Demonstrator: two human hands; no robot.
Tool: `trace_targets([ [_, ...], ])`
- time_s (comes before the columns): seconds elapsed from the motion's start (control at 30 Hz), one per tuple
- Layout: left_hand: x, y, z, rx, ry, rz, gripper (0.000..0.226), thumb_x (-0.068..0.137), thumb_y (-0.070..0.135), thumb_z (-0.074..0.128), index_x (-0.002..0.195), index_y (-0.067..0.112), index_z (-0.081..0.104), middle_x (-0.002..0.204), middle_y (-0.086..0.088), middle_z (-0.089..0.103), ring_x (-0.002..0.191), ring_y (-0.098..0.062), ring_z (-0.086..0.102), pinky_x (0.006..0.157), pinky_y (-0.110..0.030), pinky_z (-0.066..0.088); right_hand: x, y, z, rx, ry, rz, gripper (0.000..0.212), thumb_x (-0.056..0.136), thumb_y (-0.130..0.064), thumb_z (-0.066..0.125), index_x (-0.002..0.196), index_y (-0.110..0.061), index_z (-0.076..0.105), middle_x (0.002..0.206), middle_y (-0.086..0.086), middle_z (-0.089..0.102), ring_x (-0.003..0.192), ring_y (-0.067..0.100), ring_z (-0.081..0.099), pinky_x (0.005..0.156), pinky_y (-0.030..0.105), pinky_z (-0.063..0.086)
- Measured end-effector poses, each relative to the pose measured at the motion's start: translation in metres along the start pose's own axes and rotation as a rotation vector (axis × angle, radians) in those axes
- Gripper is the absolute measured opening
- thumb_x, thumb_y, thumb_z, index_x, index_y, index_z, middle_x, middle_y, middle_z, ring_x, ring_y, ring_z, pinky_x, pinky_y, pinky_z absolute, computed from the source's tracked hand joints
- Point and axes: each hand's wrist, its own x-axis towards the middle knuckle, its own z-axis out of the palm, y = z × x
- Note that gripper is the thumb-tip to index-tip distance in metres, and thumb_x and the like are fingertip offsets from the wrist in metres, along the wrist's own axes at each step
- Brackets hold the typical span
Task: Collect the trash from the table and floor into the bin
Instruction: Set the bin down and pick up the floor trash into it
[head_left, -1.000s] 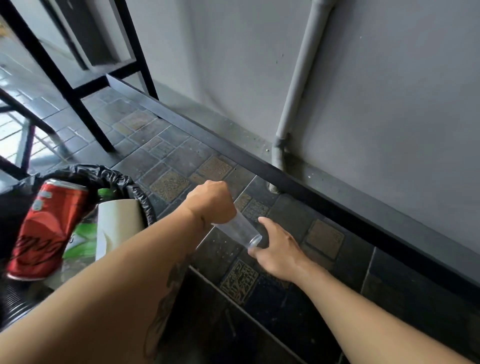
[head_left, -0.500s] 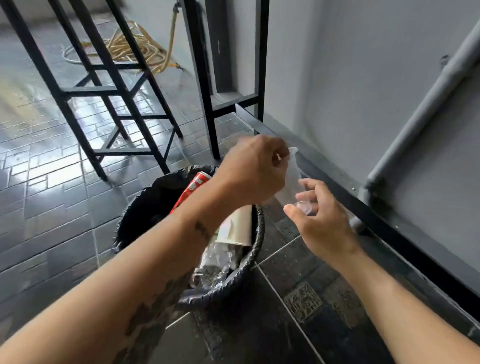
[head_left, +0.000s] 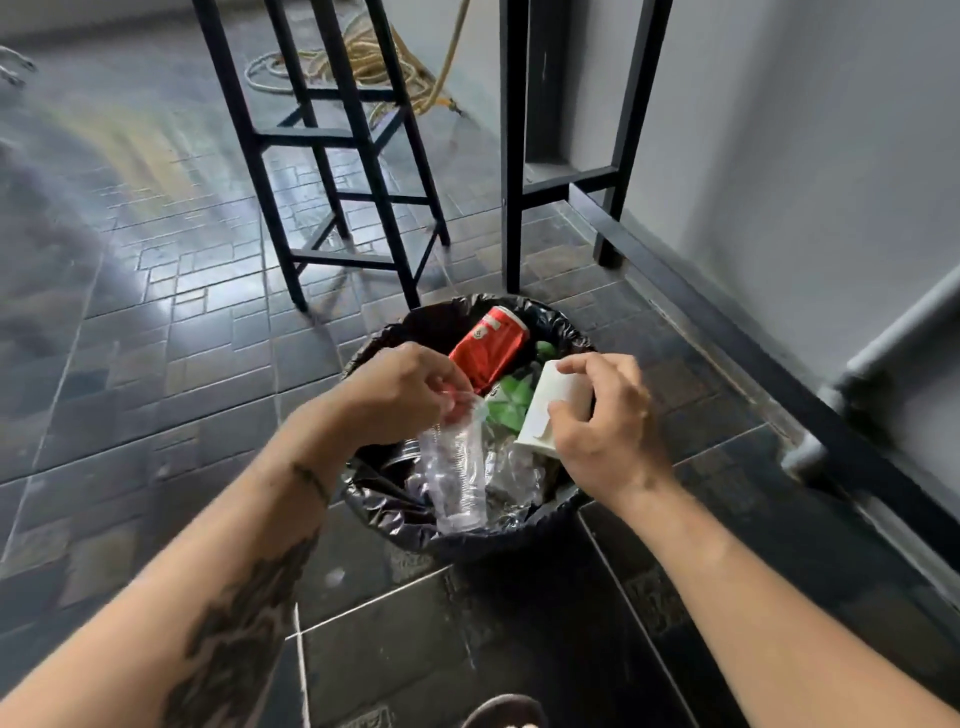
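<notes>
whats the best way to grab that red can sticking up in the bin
Take the red drink can by its upper body just under the top rim, coming from above and behind. It leans against the far wall of the black-lined bin with its top end highest and bare, while its lower end is buried among the green wrapper and the white paper cup. That is likely the clearest approach.

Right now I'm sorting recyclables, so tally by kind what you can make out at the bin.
Red can: 1, lying in the bin.
Clear plastic cup: 1, held by the left hand.
White paper cup: 1, under the right hand.
Green wrapper: 1.
Crumpled clear plastic: count unclear.
Total: 4 distinct items.
</notes>
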Motion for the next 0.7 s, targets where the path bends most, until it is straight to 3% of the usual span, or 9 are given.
trace_targets([
  [0.07,0.001,-0.005,0.012,-0.028,0.043,-0.012,0.014,0.091,0.023,0.068,0.096,0.032,0.077,0.089,0.010,0.074,0.083,-0.013,0.071,0.073,-0.027,0.057,0.000,0.004,0.003,-0.050,0.037,-0.018,0.034,0.077,-0.021,0.054,0.109,-0.018,0.065,0.118,0.003,0.049,0.107,0.028,0.049,0.082,0.031,0.041],
  [0.17,-0.001,-0.011,0.012,-0.139,0.148,0.014,0.014,0.090,0.035,0.067,0.100,0.030,0.077,0.087,0.011,0.073,0.080,-0.010,0.070,0.070,-0.024,0.055,0.003,0.009,0.003,-0.112,0.054,-0.030,0.033,0.079,-0.010,0.059,0.111,-0.017,0.064,0.120,0.005,0.049,0.107,0.026,0.045,0.081,0.029,0.036],
  [0.27,-0.003,-0.019,0.005,-0.238,0.418,0.052,0.020,0.095,0.034,0.061,0.105,0.027,0.077,0.087,0.012,0.072,0.076,-0.006,0.066,0.066,-0.017,0.049,0.007,0.012,0.002,-0.154,0.057,-0.064,0.040,0.076,-0.019,0.053,0.115,-0.017,0.062,0.121,0.006,0.049,0.102,0.022,0.040,0.081,0.028,0.032],
  [0.37,0.001,-0.034,0.003,-0.170,0.636,0.035,0.034,0.090,0.038,0.054,0.116,0.025,0.073,0.109,0.006,0.068,0.095,-0.016,0.064,0.087,-0.035,0.052,0.015,0.017,0.001,-0.206,0.034,-0.065,0.055,0.073,-0.027,0.047,0.126,-0.016,0.059,0.128,0.008,0.048,0.106,0.026,0.041,0.083,0.030,0.031],
  [0.43,0.003,-0.045,0.006,-0.121,0.659,-0.043,0.037,0.091,0.034,0.055,0.126,0.027,0.066,0.126,0.004,0.060,0.115,-0.021,0.058,0.102,-0.040,0.046,0.022,0.022,0.001,-0.218,0.013,-0.034,0.061,0.075,-0.032,0.046,0.134,-0.018,0.054,0.134,0.009,0.047,0.114,0.031,0.044,0.086,0.030,0.029],
  [0.5,0.001,-0.056,0.013,-0.122,0.631,-0.129,0.043,0.093,0.025,0.058,0.135,0.026,0.061,0.138,0.003,0.054,0.128,-0.019,0.050,0.109,-0.031,0.035,0.028,0.026,0.002,-0.167,0.007,0.020,0.064,0.079,-0.035,0.043,0.141,-0.019,0.049,0.142,0.009,0.045,0.123,0.031,0.045,0.092,0.029,0.029],
  [0.6,-0.003,-0.071,0.024,-0.137,0.548,-0.129,0.059,0.084,0.027,0.056,0.143,0.026,0.056,0.150,0.008,0.050,0.138,-0.012,0.045,0.114,-0.023,0.026,0.031,0.033,0.007,0.115,0.001,0.153,0.061,0.086,-0.029,0.041,0.146,-0.019,0.045,0.151,0.004,0.041,0.135,0.020,0.042,0.105,0.022,0.026],
  [0.7,-0.006,-0.082,0.029,-0.223,0.504,-0.105,0.068,0.075,0.024,0.054,0.143,0.028,0.057,0.150,0.013,0.050,0.139,-0.004,0.044,0.120,-0.026,0.027,0.023,0.037,0.018,0.419,0.025,0.288,0.067,0.079,-0.021,0.039,0.145,-0.024,0.048,0.151,-0.005,0.045,0.136,0.007,0.042,0.114,0.027,0.031],
])
